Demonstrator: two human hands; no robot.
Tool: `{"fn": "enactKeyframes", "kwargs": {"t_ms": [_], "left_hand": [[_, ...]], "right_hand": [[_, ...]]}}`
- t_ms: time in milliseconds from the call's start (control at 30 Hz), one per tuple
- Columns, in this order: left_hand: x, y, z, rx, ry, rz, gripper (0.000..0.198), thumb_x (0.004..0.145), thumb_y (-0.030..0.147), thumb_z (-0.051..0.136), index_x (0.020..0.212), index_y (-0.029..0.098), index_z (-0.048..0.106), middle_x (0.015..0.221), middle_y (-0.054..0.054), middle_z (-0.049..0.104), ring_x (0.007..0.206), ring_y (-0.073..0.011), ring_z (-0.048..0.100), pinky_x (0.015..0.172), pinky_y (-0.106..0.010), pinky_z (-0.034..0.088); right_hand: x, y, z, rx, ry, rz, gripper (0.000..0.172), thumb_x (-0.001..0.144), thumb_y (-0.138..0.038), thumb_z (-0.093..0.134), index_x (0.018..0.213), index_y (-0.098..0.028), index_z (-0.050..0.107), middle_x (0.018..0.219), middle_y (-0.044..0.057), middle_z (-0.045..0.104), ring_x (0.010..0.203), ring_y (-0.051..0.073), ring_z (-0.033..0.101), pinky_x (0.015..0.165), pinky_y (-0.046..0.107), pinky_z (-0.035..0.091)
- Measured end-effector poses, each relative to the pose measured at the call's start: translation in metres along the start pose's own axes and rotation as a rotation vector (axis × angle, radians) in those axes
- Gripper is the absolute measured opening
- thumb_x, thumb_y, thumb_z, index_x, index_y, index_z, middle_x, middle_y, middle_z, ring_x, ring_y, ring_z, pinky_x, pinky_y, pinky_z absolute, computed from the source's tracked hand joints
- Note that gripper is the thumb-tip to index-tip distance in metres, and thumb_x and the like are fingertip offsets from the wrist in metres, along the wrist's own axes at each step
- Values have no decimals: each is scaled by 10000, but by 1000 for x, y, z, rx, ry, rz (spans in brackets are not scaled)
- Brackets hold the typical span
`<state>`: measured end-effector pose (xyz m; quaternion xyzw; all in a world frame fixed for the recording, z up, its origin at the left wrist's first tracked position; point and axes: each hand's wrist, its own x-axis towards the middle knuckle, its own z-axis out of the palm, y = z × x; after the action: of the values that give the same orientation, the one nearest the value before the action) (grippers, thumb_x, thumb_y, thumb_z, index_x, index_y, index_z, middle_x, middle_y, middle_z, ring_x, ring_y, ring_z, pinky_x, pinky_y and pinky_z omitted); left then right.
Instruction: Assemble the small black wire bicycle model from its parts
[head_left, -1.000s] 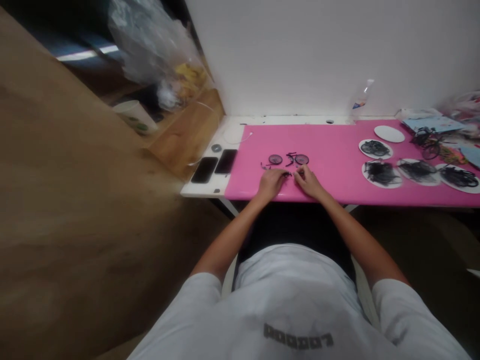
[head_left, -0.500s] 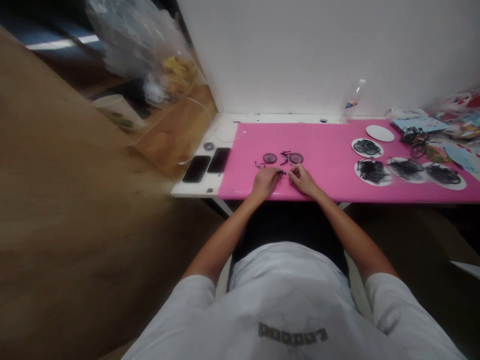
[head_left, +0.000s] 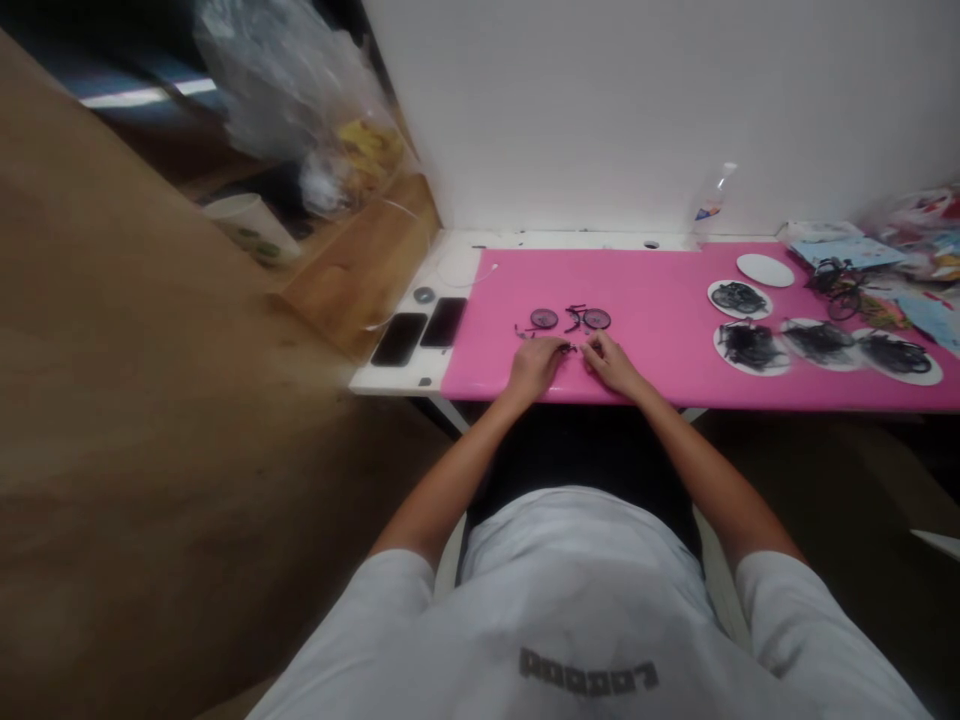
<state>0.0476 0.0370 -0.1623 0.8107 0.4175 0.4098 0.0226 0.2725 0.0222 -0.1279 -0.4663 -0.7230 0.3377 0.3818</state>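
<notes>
My left hand (head_left: 535, 368) is closed in a pinch on a small black part (head_left: 570, 348) near the front edge of the pink mat (head_left: 660, 350). Close to its right, my right hand (head_left: 613, 364) is also pinched, but whatever sits between its fingertips is too small to name. Just beyond the hands lie a loose miniature bicycle wheel (head_left: 544, 318) and a black toy bicycle frame with a wheel (head_left: 596, 318) attached. A thin black piece (head_left: 523, 332) rests beside my left hand.
Two dark phones (head_left: 444, 322) lie at the left on the white table (head_left: 360, 380). White plates (head_left: 765, 270), several bearing black parts, stand on the right, near an assembled toy bicycle (head_left: 844, 300). Behind are a clear bottle (head_left: 709, 210) and a white wall (head_left: 600, 120).
The whole view has shifted slightly, so everything appears a little farther right and lower. Both hands keep nearly the same pinched pose over the mat.
</notes>
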Motion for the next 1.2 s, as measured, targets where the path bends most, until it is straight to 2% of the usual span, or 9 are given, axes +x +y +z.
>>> {"fn": "enactKeyframes", "kwargs": {"t_ms": [733, 800, 967, 1200], "left_hand": [[2, 1, -2, -56, 15, -38, 197, 1065, 167, 681, 1224, 182, 797, 1205, -132, 852, 1120, -272, 813, 1017, -440, 619], [2, 2, -3, -61, 13, -36, 202, 1067, 161, 673, 1227, 182, 794, 1211, -131, 851, 1121, -270, 813, 1020, -437, 618], [2, 4, -5, -56, -6, -29, 219, 1075, 161, 649, 1249, 173, 781, 1221, -139, 846, 1138, -274, 806, 1019, -440, 616], [2, 0, -3, -49, 2, -44, 209, 1065, 148, 657, 1233, 178, 778, 1224, -135, 844, 1134, -277, 803, 1016, -439, 617]], "right_hand": [[-1, -4, -2, -128, -19, -6, 405, 1125, -594, 450, 888, -269, 494, 707, -12, 642, 689, 201, 589, 756, 352, 434], [0, -2, -2, -124, -20, 5, 390, 1122, -606, 444, 934, -269, 504, 748, -2, 663, 723, 210, 608, 763, 354, 447], [2, 9, 2, -54, 29, -20, 341, 1022, -594, 606, 1074, -263, 539, 1029, 62, 713, 904, 240, 662, 834, 378, 523], [4, 9, 2, 57, 12, -31, 405, 1000, -650, 631, 1033, -248, 612, 886, 44, 679, 829, 228, 627, 745, 350, 511]]}}
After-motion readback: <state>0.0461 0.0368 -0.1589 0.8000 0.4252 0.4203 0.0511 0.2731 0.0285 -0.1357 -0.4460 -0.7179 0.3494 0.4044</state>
